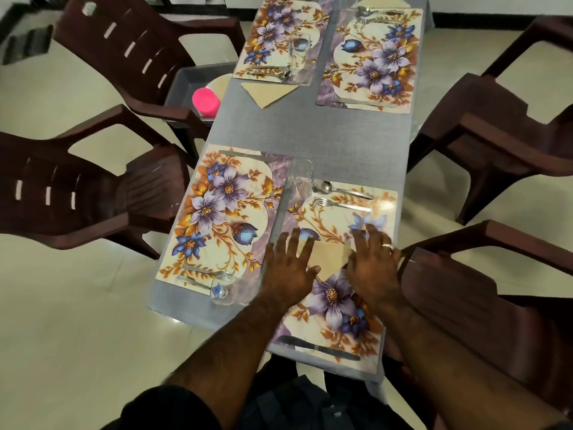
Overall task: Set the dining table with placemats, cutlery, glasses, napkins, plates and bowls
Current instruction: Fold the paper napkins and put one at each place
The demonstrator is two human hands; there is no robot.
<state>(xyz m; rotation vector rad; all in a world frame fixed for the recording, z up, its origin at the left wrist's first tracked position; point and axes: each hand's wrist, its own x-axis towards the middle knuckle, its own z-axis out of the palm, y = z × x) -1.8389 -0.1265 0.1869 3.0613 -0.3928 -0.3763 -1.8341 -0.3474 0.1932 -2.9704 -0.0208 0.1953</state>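
On the grey counter (310, 131), four floral placemats carry cutlery and glasses, while left hand (286, 268) and right hand (373, 268), fingers spread, press flat a beige napkin (328, 257) on the nearest placemat (335, 305); plates and bowls appear outstanding.

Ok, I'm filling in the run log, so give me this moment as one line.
step: napkin | left hand: flat on napkin | right hand: on napkin | where: near-right placemat | plates, bowls: none seen
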